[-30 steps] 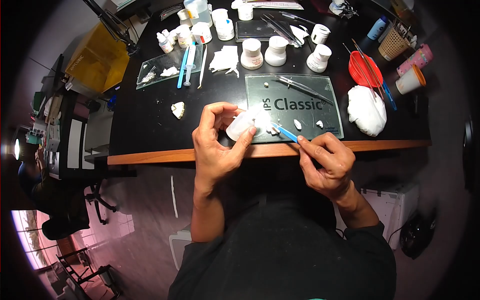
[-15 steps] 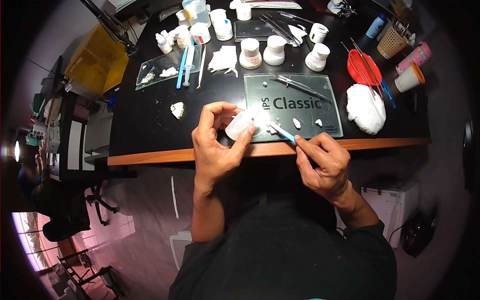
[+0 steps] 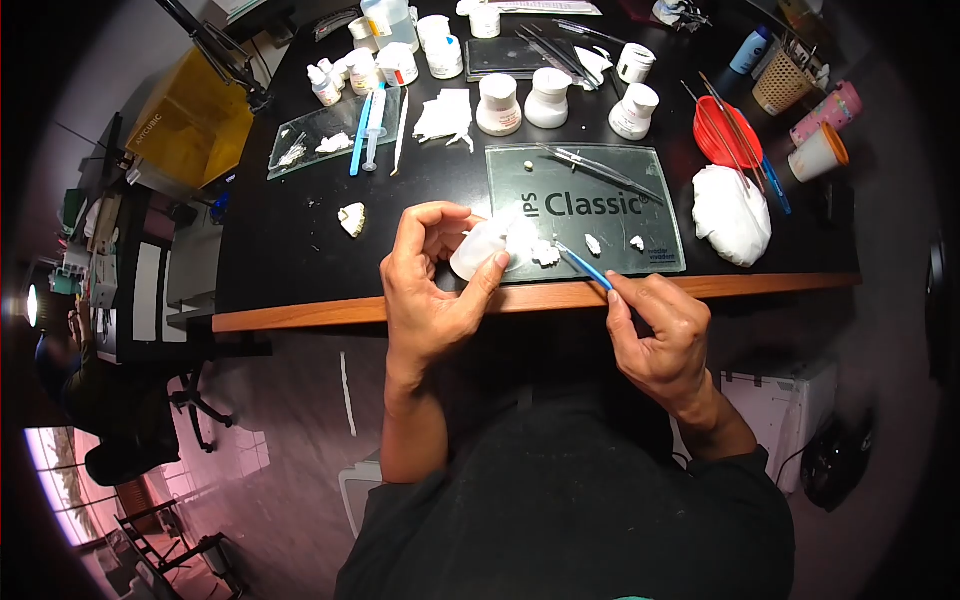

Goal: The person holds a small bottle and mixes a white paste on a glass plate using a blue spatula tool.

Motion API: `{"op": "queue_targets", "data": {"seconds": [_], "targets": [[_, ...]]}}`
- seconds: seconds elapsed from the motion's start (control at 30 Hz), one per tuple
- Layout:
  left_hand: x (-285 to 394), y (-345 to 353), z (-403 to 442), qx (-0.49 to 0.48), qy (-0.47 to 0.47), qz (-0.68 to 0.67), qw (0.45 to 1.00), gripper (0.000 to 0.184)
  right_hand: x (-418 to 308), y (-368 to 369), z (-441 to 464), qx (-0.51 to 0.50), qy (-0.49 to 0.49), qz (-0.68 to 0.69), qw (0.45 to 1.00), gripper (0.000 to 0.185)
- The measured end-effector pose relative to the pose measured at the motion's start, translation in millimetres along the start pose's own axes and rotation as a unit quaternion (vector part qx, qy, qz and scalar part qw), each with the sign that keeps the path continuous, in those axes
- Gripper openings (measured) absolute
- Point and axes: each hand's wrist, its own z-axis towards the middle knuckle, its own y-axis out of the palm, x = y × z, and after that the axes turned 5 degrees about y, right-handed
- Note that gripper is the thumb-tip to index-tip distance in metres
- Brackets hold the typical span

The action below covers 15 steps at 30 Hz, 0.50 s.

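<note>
My left hand (image 3: 432,295) is closed around a translucent white plastic bottle (image 3: 478,252), which is tilted over the front left of a glass slab (image 3: 510,170) lettered "IPS Classic". Just right of the bottle, a heap of white powder (image 3: 545,255) lies on the slab. In my right hand (image 3: 662,335) is a thin blue-handled spatula (image 3: 590,270), its tip by the right edge of that heap. Two smaller white lumps, a nearer one (image 3: 593,244) and a farther one (image 3: 637,243), sit further right. Glare washes out the bottle's mouth.
Metal tweezers (image 3: 605,172) lie across the slab's back. White jars (image 3: 548,100) stand behind it. To the right are a crumpled white cloth (image 3: 732,215) and a red bowl (image 3: 722,130). A second glass plate (image 3: 300,140), a syringe (image 3: 375,130) and a dental model piece (image 3: 352,219) are leftward.
My right hand has drawn slightly right and down, and the spatula tip has come off the powder heap towards its right side. My left hand keeps the bottle in nearly the same place.
</note>
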Motion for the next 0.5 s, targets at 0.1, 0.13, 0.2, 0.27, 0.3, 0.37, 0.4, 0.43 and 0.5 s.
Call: {"op": "queue_targets", "data": {"seconds": [0.1,0.13,0.2,0.27,0.3,0.37,0.4,0.43,0.5], "targets": [[2.3,1.4,0.3,0.014,-0.008,-0.013,1.000,0.045,-1.4,7.1,0.4,-0.001,-0.012,-0.002,1.000,0.022],[2.2,0.8,0.6,0.009,-0.005,0.004,1.000,0.043,-1.8,8.5,1.2,-0.002,-0.016,-0.002,1.000,0.022],[1.6,-1.2,0.8,-0.002,-0.002,0.039,0.999,0.038,-2.7,8.1,3.3,-0.002,-0.016,0.000,1.000,0.023],[2.7,-7.4,-0.5,-0.045,-0.014,0.076,0.996,0.035,-2.9,6.9,5.0,0.002,-0.017,0.005,1.000,0.023],[3.3,-9.7,-1.1,-0.068,-0.020,0.094,0.993,0.034,-2.5,6.1,5.6,0.006,-0.018,0.007,1.000,0.023],[6.2,-10.5,-2.5,-0.064,-0.039,0.103,0.992,0.033,-1.7,5.1,6.0,0.011,-0.016,0.012,1.000,0.023],[7.0,-10.0,-2.5,-0.063,-0.048,0.107,0.991,0.033,-1.3,4.5,5.6,0.012,-0.014,0.014,1.000,0.023],[6.5,-8.8,-2.0,-0.057,-0.030,0.106,0.992,0.032,-0.9,3.6,5.0,0.013,-0.010,0.016,1.000,0.023],[5.6,-6.5,-0.7,-0.045,0.006,0.103,0.994,0.031,-1.7,1.9,4.7,0.011,-0.009,0.018,1.000,0.024]]}}
